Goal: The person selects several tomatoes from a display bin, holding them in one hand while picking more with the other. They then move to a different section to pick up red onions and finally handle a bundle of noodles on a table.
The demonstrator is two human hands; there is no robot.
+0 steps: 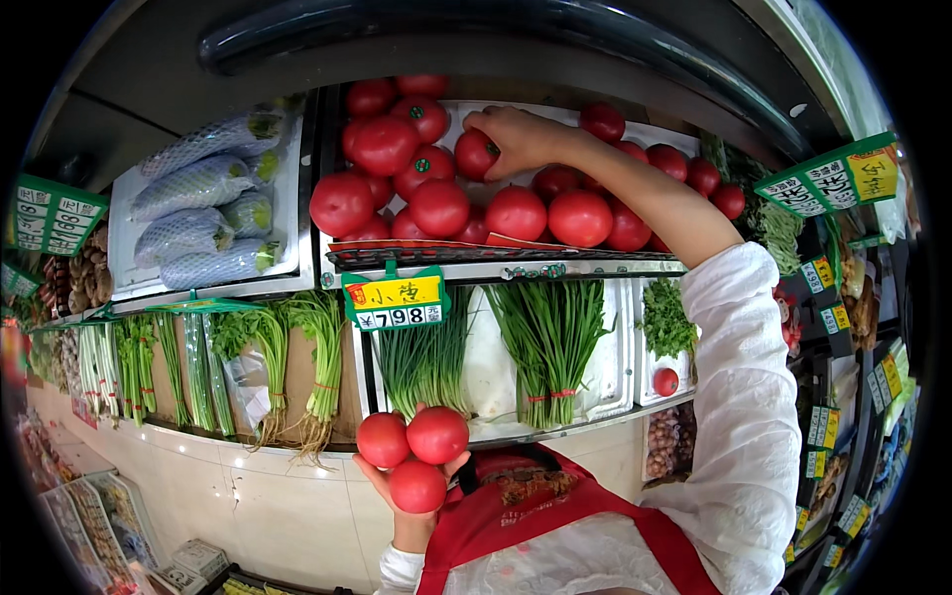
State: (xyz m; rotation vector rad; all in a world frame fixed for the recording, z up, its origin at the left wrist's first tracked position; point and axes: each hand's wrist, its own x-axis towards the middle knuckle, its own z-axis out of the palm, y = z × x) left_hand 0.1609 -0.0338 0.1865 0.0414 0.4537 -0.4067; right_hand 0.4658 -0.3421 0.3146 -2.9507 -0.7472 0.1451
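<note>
My left hand (411, 513), palm up near the person's red apron (513, 506), holds three red tomatoes (418, 487) clustered together in front of the lower shelf. Up on the tomato shelf, my right hand (513, 141) has its fingers curled around one tomato (474, 155) with a green stem end. The right arm in a white sleeve reaches over the display. More tomatoes (385, 145) are piled at the left of that hand, some with small round stickers, and a row of them (580, 218) lies along the front edge, behind a low black barrier (520, 255).
Net-wrapped radishes (193, 181) fill a white tray left of the tomatoes. Bundled chives (550, 349), scallions (424, 349) and celery (323, 349) lie on the lower shelf. A price sign (394, 300) hangs from the shelf edge; a dark padded rail (483, 30) spans the top.
</note>
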